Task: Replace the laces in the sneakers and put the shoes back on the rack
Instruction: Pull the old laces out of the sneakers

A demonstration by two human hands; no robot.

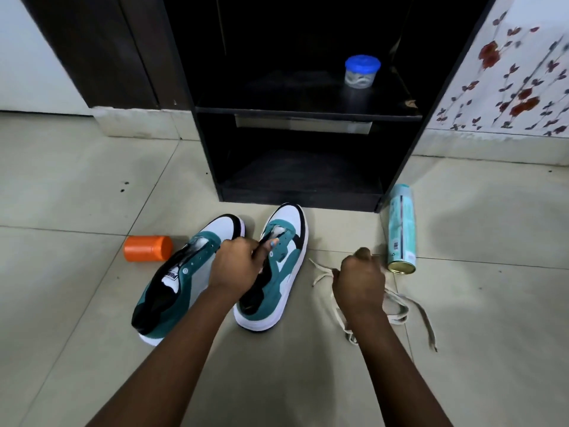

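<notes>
Left hand (237, 263) gripping right sneaker's (277, 272) tongue edge; right hand (360, 282) clutching laces (400, 306) on bare floor (492, 349)

Tiled floor (308, 380), two sneakers (274, 272), laces (400, 306), spray can (401, 229), orange container (147, 248)

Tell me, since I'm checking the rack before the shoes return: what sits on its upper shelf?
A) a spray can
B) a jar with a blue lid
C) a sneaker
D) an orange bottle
B: the jar with a blue lid stands alone on the rack's upper shelf.
</notes>
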